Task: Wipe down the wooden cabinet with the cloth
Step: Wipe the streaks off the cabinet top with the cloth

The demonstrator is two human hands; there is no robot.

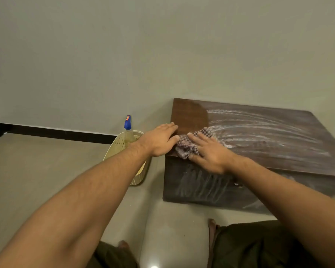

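The cabinet (259, 144) is a low box of dark wood that stands on the floor (37, 171) against the wall (124, 55), to the right of the middle of the view. Its top is covered with pale curved streaks, except for one cleaner brown patch at the far left corner. The front side also has some pale streaks, mostly vertical.

The cloth (190, 146) is checked, in a grey and reddish pattern, and it lies bunched on the top of the cabinet, at the near left edge. It is between the two hands and partly under the right one.

The right hand (209, 153) lies flat on the cloth with the fingers spread and stretched out, palm down, pressing it to the wood. The left hand (159, 140) rests on the left edge of the cabinet top, just beside the cloth, with the fingers straight and close together. Its thumb touches the cloth or is very near to it; I cannot tell which.

Left of the cabinet, on the floor, stands a cream plastic basket (122, 146), and inside it there is a spray bottle (128, 130) with a blue head. The left arm passes in front of the basket. At the bottom of the view the person's bare feet and dark trousers are visible.
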